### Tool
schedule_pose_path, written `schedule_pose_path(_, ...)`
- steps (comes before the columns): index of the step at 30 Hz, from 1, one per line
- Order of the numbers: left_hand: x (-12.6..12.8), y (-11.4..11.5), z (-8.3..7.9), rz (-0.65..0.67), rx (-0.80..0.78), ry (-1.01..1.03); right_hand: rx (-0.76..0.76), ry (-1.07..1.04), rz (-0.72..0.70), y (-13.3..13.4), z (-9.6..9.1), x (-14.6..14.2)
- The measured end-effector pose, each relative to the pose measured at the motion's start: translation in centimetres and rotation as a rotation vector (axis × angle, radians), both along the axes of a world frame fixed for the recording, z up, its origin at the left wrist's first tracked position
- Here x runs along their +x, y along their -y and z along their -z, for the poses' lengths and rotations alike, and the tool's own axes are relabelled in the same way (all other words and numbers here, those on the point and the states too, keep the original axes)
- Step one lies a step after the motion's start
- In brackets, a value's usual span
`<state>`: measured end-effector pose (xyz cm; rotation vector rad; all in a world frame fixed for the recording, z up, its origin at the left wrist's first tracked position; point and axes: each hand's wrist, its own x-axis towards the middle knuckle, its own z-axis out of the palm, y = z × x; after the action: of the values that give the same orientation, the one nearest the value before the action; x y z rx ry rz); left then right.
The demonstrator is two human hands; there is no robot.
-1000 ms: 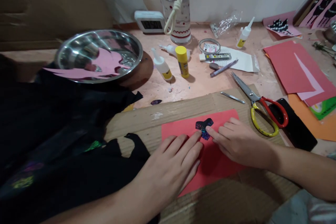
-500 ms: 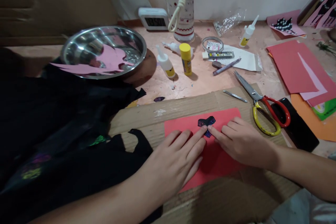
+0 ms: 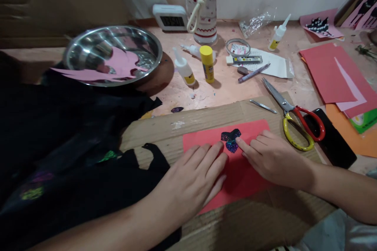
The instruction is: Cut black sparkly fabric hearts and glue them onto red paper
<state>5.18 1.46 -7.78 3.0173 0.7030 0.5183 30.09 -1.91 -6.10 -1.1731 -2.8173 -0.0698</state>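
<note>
A sheet of red paper (image 3: 250,172) lies on the cardboard. Near its top edge sits a small three-lobed piece of black glitter paper (image 3: 232,146). My left hand (image 3: 197,176) rests flat on the red sheet, fingers stretched out, its fingertips just left of the glitter piece. From the other side, my right hand (image 3: 273,157) touches the right edge of that piece with an extended index finger; its other fingers are bent and hold nothing visible. Scissors (image 3: 291,113) with red and yellow handles lie beyond my right hand, beside tweezers (image 3: 263,106).
Cardboard (image 3: 159,129) covers the table front. Black material (image 3: 88,188) spreads at left under a steel bowl (image 3: 112,33) with pink cutouts. Glue bottles (image 3: 185,68), a yellow glue stick (image 3: 207,64) and a water bottle (image 3: 203,11) stand behind. A black case (image 3: 335,145) and coloured papers (image 3: 326,74) lie right.
My left fingertips have drawn back leftward off the glitter piece, so more of its lower lobe shows. My right index finger has shifted slightly up, still touching the piece.
</note>
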Motion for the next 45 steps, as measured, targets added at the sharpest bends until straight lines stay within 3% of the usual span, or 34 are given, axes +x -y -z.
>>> schedule_pose_path(16, 0.5, -0.5, -0.5, 0.036, -0.023, -0.037, -0.005, 0.080, 0.022, -0.1, 0.0, 0.3)
schedule_pose_path(20, 0.5, -0.5, -0.5, 0.046, -0.006, -0.048, -0.018, -0.005, 0.022, -0.6, 0.5, 0.2)
schedule_pose_path(24, 0.4, -0.5, -0.3, 0.059, 0.008, -0.063, -0.031, -0.146, 0.055, -1.1, 0.9, 0.2)
schedule_pose_path(32, 0.5, -0.9, 0.7, 0.008, -0.001, -0.067, -0.117, -0.067, 0.144, -1.5, 1.7, 0.8)
schedule_pose_path(39, 1.3, -1.3, 0.4, -0.056, -0.136, -0.229, -0.311, 0.037, 0.290, -2.1, -0.2, -0.1)
schedule_pose_path(45, 1.8, -1.2, 0.2, -0.032, -0.102, -0.234, -0.386, -0.160, 0.308, -1.2, -1.6, 1.1)
